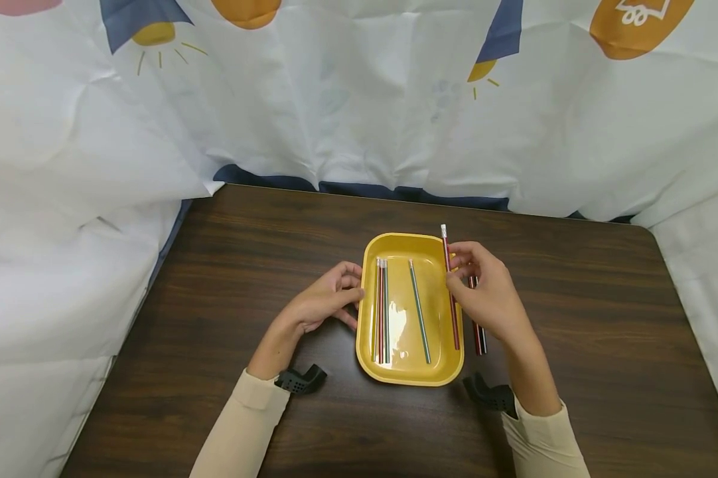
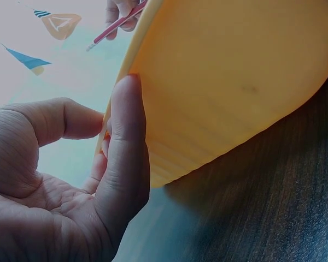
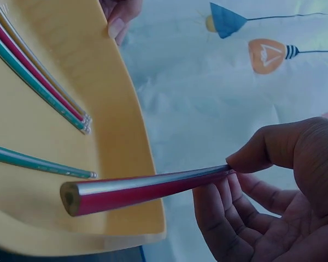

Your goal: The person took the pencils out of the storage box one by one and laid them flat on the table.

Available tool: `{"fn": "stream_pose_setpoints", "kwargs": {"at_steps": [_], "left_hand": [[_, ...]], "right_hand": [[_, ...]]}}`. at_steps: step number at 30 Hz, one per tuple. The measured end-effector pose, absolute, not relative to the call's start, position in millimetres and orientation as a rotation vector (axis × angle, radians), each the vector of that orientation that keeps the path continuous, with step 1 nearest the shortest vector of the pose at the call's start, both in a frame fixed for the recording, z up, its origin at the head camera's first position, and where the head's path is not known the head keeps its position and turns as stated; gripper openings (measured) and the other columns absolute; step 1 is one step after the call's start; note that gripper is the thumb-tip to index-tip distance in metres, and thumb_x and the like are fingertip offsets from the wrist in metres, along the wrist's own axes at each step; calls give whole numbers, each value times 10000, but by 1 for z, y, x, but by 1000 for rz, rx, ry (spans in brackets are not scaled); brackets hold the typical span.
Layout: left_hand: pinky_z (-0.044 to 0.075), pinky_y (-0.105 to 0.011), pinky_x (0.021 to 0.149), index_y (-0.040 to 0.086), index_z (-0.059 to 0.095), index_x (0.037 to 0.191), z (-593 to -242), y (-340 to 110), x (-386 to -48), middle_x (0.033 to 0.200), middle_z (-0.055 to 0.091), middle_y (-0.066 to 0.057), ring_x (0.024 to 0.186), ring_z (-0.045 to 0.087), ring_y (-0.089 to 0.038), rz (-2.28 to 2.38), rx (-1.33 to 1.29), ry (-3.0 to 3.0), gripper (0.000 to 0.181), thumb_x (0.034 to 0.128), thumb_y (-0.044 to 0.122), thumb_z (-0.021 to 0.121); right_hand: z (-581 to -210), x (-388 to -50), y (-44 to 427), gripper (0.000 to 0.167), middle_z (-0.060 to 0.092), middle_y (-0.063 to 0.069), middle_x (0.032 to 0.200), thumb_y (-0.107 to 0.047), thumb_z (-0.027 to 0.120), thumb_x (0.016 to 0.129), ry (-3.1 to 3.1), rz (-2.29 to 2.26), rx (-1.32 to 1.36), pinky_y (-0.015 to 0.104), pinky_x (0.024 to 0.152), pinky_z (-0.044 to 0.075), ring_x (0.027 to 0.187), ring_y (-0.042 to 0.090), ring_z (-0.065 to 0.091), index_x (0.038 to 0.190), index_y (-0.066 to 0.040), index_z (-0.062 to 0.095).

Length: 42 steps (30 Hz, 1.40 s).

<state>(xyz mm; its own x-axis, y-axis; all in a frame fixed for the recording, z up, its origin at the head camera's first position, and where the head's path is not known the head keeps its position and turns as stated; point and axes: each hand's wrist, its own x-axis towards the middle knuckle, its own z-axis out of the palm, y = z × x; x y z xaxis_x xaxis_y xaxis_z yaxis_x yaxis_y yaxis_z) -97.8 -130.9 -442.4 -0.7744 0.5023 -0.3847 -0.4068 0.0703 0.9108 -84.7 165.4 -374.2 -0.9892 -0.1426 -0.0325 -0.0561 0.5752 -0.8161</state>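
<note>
A yellow plastic tray [image 1: 409, 382] lies on the table in the head view. My left hand [image 1: 330, 296] grips its left rim, and the left wrist view shows thumb and fingers on either side of that edge. Over the tray's right side, my right hand [image 1: 487, 292] pinches a red pencil [image 3: 136, 191] with a silvery stripe. Its unsharpened end points toward the camera in the right wrist view. Inside the tray, yellow, red and green pencils [image 1: 381, 312] lie side by side along the left. A single green pencil [image 1: 420, 312] lies apart, slightly slanted, near the middle.
Beside the tray's right wall, a few dark and red pencils [image 1: 479, 338] lie on the brown wooden table [image 1: 251, 245], partly under my right hand. White curtains [image 1: 365, 99] with lamp prints hang along the table's back and sides.
</note>
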Motion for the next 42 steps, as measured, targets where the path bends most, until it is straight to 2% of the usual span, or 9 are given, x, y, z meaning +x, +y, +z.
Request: {"fn": "stream_pose_setpoints", "kwargs": {"at_steps": [7,15,25,30,42], "left_hand": [[683,-383,644,5,344,1442,-441,-132,-98,1116,591,-190,889,660,-228,1776,101,1704,451,1050,47,561],[683,-379,652,-3,341,1450,-443,-126,-97,1141,589,-214,897,657,-223,1762,119,1697,466,1046,52,566],[680,-365,647,-3,338,1450,-441,-129,-93,1124,591,-186,891,654,-213,1760,98,1715,464,1050,58,564],[678,-354,648,1,342,1447,-440,-130,-93,1116,595,-177,886,648,-207,1761,100,1739,464,1047,66,567],[677,-354,634,3,335,1439,-439,-131,-96,1108,586,-185,883,645,-210,1758,99,1729,447,1053,56,552]], "right_hand": [[-379,-81,174,375,645,145,1131,-74,636,995,2673,-1464,-137,195,707,581,964,246,616,1368,-45,605],[-382,-70,192,408,618,140,1163,-89,649,1025,2598,-1611,-82,216,703,633,946,82,625,1421,-30,571],[-385,-71,215,393,603,-5,1078,-83,630,1043,2531,-1721,-106,262,714,661,898,86,646,1419,-17,538],[-387,-75,220,447,604,3,1089,-78,617,1046,2505,-1773,-81,271,699,649,871,93,650,1473,-70,488],[-391,-78,225,450,598,-26,1081,-81,610,1051,2546,-1737,-78,250,680,633,849,91,638,1485,-54,494]]}}
